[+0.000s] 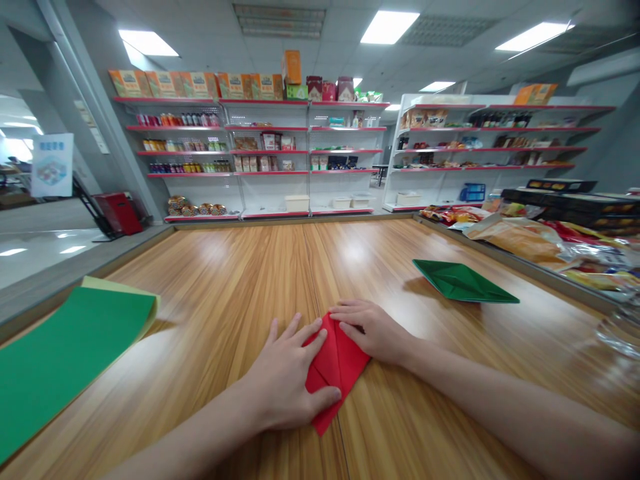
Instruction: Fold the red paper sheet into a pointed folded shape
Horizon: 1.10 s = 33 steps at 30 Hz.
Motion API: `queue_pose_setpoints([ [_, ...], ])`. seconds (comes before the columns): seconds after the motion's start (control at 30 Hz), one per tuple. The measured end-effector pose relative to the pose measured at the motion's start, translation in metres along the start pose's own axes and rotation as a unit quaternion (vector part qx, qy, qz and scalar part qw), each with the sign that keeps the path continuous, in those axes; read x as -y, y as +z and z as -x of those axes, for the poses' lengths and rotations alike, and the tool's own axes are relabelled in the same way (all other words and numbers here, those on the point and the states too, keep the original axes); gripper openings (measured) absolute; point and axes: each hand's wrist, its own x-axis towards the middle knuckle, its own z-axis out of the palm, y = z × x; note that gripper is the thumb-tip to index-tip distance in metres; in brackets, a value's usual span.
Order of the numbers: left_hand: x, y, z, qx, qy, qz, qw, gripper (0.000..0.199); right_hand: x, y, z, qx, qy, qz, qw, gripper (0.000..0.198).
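Observation:
A folded piece of red paper (334, 363) lies on the wooden table (250, 267) in front of me, with creases running across it. My left hand (290, 373) rests over its left side, fingers spread and thumb lying on the paper. On its upper right part lies my right hand (373, 330), fingers stretched out and close together, pressing near the top corner. Parts of the paper's edges are hidden under both hands. To the right, a folded green paper shape (465, 281) sits on the table, apart from my hands.
Green paper sheets (75, 347) with a pale yellow layer lie at the left. A clear glass object (623, 330) stands at the right edge. Snack packets (525, 240) and dark boxes (575, 203) are piled beyond the table's right rim. Stocked shelves (270, 127) line the back.

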Motion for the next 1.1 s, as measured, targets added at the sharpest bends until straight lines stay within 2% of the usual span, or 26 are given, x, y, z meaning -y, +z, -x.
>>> queue_pose_setpoints([
  [0.07,-0.004,0.002,0.001,-0.038,0.017,-0.006,0.999,0.077,-0.001,0.0,0.0,0.004,0.009,0.019,1.0,0.032],
  [0.2,-0.006,0.008,-0.002,-0.097,0.062,-0.002,0.993,0.032,0.005,-0.002,0.0,-0.019,0.001,0.031,0.999,0.028],
  [0.3,-0.002,0.014,-0.006,-0.119,0.069,0.012,0.99,0.022,0.014,-0.003,0.002,-0.035,-0.002,0.017,0.999,0.019],
  [0.43,0.004,0.019,-0.008,-0.125,0.078,0.033,0.988,0.025,0.022,0.001,0.005,-0.046,0.044,-0.022,0.998,0.011],
  [0.57,0.004,0.02,-0.006,-0.094,0.065,0.026,0.993,0.031,0.023,0.003,0.005,-0.03,0.065,-0.038,0.997,0.011],
  [0.8,0.0,0.017,-0.001,-0.032,0.055,0.003,0.998,0.059,0.022,0.002,0.002,-0.027,0.08,-0.064,0.994,0.012],
  [0.97,0.0,0.018,-0.002,-0.031,0.05,-0.01,0.998,0.058,0.024,0.001,0.005,-0.026,0.105,-0.11,0.988,0.012],
  [1.1,0.006,0.017,-0.007,-0.05,0.008,-0.028,0.998,0.053,0.028,-0.001,0.007,-0.004,0.11,-0.146,0.983,0.018],
])
